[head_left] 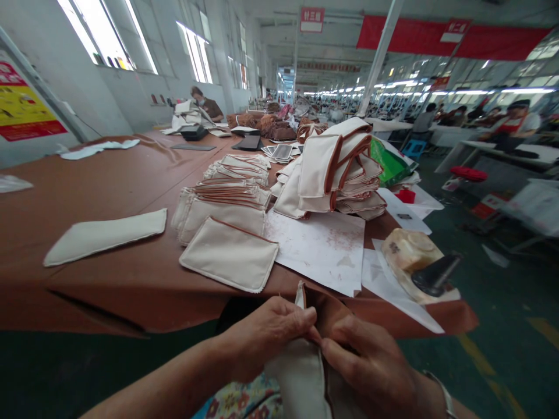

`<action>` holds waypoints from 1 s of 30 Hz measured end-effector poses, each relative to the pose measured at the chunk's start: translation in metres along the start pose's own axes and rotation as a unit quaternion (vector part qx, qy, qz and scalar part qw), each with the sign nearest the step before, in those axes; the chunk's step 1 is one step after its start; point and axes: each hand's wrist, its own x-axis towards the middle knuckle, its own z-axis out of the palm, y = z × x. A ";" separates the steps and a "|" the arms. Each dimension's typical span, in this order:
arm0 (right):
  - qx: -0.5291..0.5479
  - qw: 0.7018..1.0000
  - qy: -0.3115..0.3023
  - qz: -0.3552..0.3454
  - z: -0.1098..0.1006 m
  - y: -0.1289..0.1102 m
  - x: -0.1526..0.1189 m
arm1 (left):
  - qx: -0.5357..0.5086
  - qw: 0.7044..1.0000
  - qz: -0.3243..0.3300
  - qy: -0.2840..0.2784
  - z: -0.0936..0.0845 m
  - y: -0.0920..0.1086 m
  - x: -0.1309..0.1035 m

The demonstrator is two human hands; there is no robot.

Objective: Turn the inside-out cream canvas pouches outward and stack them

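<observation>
A cream fabric piece with a brown edge (297, 372) hangs over my lap at the front edge of the table. My left hand (279, 326) is closed, pinching its brown-edged side between thumb and fingers. Close beside it, my right hand (371, 355) is closed on the same edge, thumb and fingertips almost meeting the left ones. The tip of the piece sticks up above both hands. Just beyond lies a flat cream pouch (229, 253) with brown trim. What the lower fingers do is hidden.
Behind the pouch stand rows of stacked cream pieces (222, 203) and a taller pile (323, 169). White paper (318, 250) lies on the brown-covered table (122, 279). A pale container (410, 250) with a black-handled tool (437, 274) sits at the right corner. Another cream piece (109, 235) lies left.
</observation>
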 end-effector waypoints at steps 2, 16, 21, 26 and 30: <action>-0.026 0.999 -0.019 -0.019 -0.002 -0.001 -0.001 | 0.035 0.999 -0.001 -0.016 -0.001 -0.001 0.001; 0.204 0.961 0.033 0.184 -0.022 -0.016 0.014 | 0.373 0.919 0.129 -0.027 0.005 0.016 -0.014; 0.348 0.893 -0.110 0.264 -0.036 -0.016 0.033 | 0.427 0.888 0.171 -0.017 0.006 0.021 -0.016; 0.431 0.870 -0.066 0.230 -0.026 -0.016 0.034 | 0.278 0.947 0.150 -0.053 0.005 0.011 -0.013; 0.426 0.883 -0.009 0.195 -0.017 -0.018 0.032 | 0.088 0.987 0.107 -0.082 0.002 0.001 -0.006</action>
